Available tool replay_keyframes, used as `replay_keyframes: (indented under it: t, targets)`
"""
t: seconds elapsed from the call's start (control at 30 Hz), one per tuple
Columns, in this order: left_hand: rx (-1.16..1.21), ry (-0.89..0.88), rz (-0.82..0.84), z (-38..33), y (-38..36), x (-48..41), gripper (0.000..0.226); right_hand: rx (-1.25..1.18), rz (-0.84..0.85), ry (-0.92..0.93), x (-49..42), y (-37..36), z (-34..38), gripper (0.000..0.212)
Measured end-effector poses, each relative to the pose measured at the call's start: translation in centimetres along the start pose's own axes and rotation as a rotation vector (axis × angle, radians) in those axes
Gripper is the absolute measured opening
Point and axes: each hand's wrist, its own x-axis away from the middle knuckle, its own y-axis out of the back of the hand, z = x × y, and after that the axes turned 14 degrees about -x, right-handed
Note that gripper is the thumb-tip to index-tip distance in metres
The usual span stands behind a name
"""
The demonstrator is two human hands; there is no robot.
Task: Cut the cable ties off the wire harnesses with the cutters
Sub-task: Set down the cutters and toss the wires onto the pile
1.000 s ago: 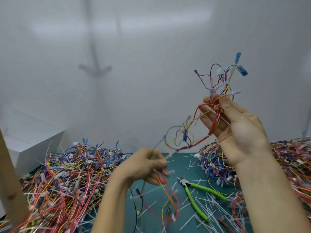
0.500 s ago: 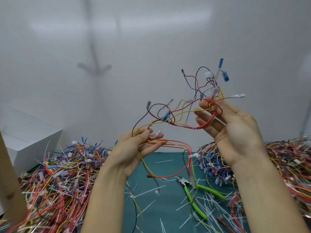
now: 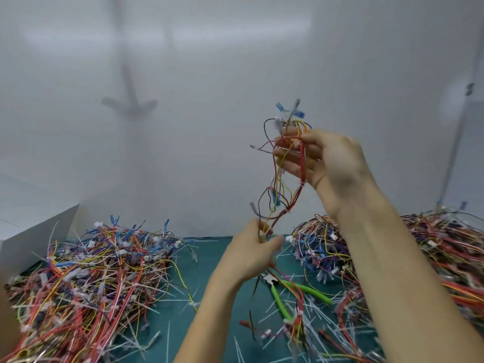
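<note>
Both hands are holding one wire harness (image 3: 284, 184) up in the air, above the middle of the green mat (image 3: 180, 292). Up high, the right hand (image 3: 320, 158) is gripping the top of it, with red and yellow wires running across its curled fingers. Blue and white plugs are sticking out above that hand. Lower down, the left hand (image 3: 251, 254) is pinching the bottom of the same bunch between its thumb and fingers, and more wires are hanging down under it toward the mat. One small white cable tie (image 3: 289, 210) is sitting on the red wires between the two hands.

On the mat, the cutters (image 3: 288, 292) with bright green handles are lying just below and to the right of the left hand. No hand is touching them.

One big pile of wires (image 3: 86, 279) is lying at the left edge of the mat. Another pile (image 3: 429, 255) is lying at the right edge, partly behind the right arm. Lots of cut white ties (image 3: 324, 326) are lying on the mat near the cutters. Next to the left pile, a white box (image 3: 28, 237) is standing at the far left corner.
</note>
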Motion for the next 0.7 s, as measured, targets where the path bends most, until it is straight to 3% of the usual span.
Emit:
replay_keyframes:
  t: [0.07, 0.13, 0.2, 0.27, 0.33, 0.4, 0.5, 0.63, 0.7]
  targets:
    - [-0.033, -0.065, 0.188, 0.7, 0.7, 0.2, 0.068, 0.057, 0.007, -0.019, -0.5, -0.4, 0.1, 0.023]
    - [0.225, -0.159, 0.319, 1.0, 2.3, 0.8, 0.110, 0.119, 0.009, -0.030, -0.8, -0.4, -0.2, 0.021]
    - [0.549, -0.233, 0.231, 1.2, 4.4, 1.3, 0.123, 0.259, 0.016, -0.036, -0.9, 0.0, -0.7, 0.017]
    - [0.599, -0.300, 0.073, 0.7, 6.4, 1.9, 0.100, 0.413, 0.048, -0.036, -0.7, 0.3, -1.4, 0.014]
    - [0.429, -0.351, -0.099, -0.4, 7.3, 2.5, 0.062, 0.472, 0.098, -0.034, -0.3, 0.2, -2.2, 0.014]
    - [0.325, -0.339, -0.256, -1.6, 7.1, 2.7, 0.041, 0.478, 0.147, -0.019, 0.2, -0.3, -3.1, 0.016]
    - [0.312, -0.307, -0.412, -2.9, 5.9, 2.6, 0.031, 0.527, 0.174, 0.026, 0.9, -0.8, -3.9, 0.016]
    - [0.531, -0.293, -0.426, -3.1, 5.5, 2.5, 0.027, 0.905, 0.164, 0.190, 1.7, -1.1, -4.1, 0.019]
    - [0.595, -0.288, -0.421, -3.4, 5.4, 2.3, 0.029, 1.045, 0.080, 0.318, 2.4, -1.5, -4.3, 0.024]
